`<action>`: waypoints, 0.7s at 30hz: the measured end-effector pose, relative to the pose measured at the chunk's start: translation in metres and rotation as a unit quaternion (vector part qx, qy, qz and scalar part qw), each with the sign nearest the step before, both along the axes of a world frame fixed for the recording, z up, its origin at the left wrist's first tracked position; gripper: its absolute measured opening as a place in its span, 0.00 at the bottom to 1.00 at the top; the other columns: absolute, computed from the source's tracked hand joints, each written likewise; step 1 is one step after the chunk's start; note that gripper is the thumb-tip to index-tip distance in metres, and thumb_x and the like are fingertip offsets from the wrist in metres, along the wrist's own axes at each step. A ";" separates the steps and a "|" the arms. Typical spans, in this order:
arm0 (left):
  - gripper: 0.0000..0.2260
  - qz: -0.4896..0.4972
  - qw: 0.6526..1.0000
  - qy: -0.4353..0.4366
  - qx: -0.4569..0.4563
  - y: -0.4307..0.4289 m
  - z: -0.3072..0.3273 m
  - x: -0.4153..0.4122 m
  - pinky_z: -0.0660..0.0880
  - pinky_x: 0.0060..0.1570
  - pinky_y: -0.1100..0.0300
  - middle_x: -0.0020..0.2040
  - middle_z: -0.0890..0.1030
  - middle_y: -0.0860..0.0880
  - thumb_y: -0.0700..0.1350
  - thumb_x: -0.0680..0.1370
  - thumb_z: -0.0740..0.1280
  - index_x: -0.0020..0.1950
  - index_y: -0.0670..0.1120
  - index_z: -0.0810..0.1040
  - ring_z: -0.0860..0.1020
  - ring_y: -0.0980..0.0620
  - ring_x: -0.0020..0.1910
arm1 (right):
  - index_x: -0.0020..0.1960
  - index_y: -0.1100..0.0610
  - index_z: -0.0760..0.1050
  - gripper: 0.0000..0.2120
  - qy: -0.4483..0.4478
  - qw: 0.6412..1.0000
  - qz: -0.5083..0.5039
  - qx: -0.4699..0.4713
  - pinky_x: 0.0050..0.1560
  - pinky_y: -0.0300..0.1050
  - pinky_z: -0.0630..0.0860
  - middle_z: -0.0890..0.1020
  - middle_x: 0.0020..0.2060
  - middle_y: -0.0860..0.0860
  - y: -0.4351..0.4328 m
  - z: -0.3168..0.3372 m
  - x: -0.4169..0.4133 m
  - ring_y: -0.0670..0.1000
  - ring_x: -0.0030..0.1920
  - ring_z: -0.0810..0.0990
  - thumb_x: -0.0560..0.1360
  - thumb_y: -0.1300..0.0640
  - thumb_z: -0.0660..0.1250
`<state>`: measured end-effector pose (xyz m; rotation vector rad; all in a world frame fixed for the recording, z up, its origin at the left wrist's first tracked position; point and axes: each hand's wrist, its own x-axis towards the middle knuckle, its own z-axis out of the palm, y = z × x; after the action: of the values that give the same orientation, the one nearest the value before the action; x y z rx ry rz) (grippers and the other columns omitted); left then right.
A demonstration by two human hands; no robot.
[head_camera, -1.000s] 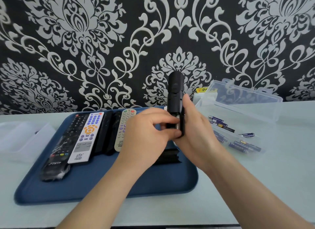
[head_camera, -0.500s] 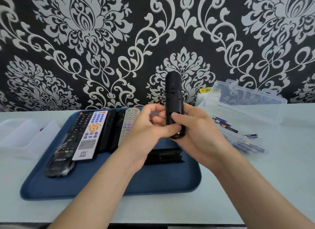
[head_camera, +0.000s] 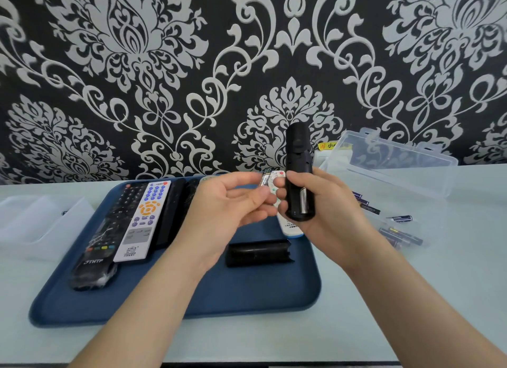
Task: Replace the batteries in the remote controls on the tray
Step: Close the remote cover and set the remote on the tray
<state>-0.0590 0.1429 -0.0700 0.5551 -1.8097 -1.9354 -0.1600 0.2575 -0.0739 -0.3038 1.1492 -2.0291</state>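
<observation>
Right hand [head_camera: 325, 211] wraps the black remote [head_camera: 297, 153], upright above the tray [head_camera: 192, 302], far right, open back toward me for access. Left hand [head_camera: 230, 203], fingers curled, pinches a battery [head_camera: 265, 179] just left of it. Cover [head_camera: 258, 253] parked on tray, near side, out of the way.

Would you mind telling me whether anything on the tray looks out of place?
A black battery cover lies loose on the blue tray, apparently off the black remote in the right hand; the left hand pinches a battery.

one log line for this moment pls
left hand: pinches loose battery | right hand: grips black remote upright | cover: off, lying on tray
</observation>
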 end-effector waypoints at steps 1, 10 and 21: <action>0.08 0.010 0.997 -0.006 -0.071 0.000 -0.001 0.000 0.76 0.33 0.67 0.37 0.85 0.49 0.37 0.77 0.68 0.54 0.46 0.81 0.82 0.54 0.34 | 0.55 0.63 0.73 0.06 -0.006 1.000 -0.002 0.005 0.34 0.41 0.76 0.79 0.39 0.57 -0.001 -0.001 0.001 0.50 0.36 0.77 0.79 0.64 0.63; 0.08 0.047 0.912 0.049 -0.406 0.005 -0.008 0.000 0.78 0.45 0.55 0.44 0.81 0.56 0.43 0.76 0.67 0.51 0.54 0.82 0.81 0.56 0.43 | 0.54 0.61 0.75 0.11 -0.034 0.999 0.008 0.016 0.35 0.44 0.75 0.78 0.39 0.57 -0.005 -0.003 0.006 0.51 0.34 0.79 0.83 0.54 0.59; 0.12 0.093 0.889 0.076 -0.442 0.010 -0.010 -0.002 0.73 0.48 0.72 0.48 0.80 0.62 0.39 0.72 0.73 0.54 0.48 0.84 0.79 0.61 0.45 | 0.64 0.66 0.73 0.15 -0.006 0.998 0.057 -0.031 0.48 0.48 0.82 0.83 0.55 0.61 -0.009 -0.007 0.014 0.57 0.56 0.83 0.85 0.61 0.53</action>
<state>-0.0610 0.1528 -0.0797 0.2287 -2.1660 -0.8293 -0.1461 0.2485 -0.0810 -0.3796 1.0394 -1.9666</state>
